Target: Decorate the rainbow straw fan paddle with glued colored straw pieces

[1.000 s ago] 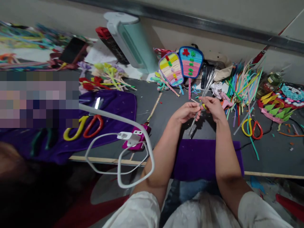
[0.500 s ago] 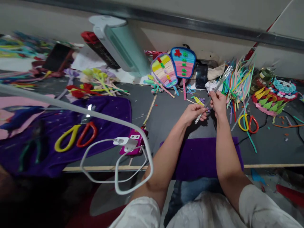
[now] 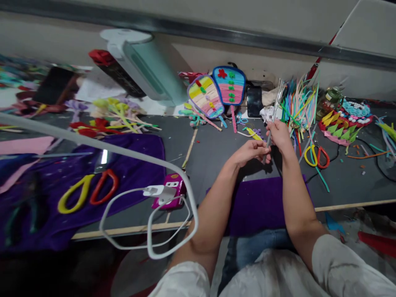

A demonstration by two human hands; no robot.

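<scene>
My left hand [image 3: 252, 150] and my right hand [image 3: 277, 134] meet over the dark table [image 3: 213, 152], both pinched round a thin bundle of silvery wires [image 3: 276, 105] that stands nearly upright and fans out at the top. The left hand grips the lower end, the right hand grips just above it. A purple cloth [image 3: 258, 202] lies on the table edge below my forearms. A small yellow and purple scrap [image 3: 254, 133] lies just beyond the hands.
Yellow and red scissors [image 3: 314, 156] lie right of my hands beside a heap of coloured pipe cleaners [image 3: 298, 103]. Two striped fans [image 3: 216, 93] lie behind. A white lamp arm [image 3: 93, 142], a pink phone [image 3: 169, 190] with cable, larger scissors [image 3: 88, 192] on purple fabric sit left.
The wire bundle has swung from a slant to nearly upright and both hands have shifted slightly toward the far right. The view has panned, moving everything leftward.
</scene>
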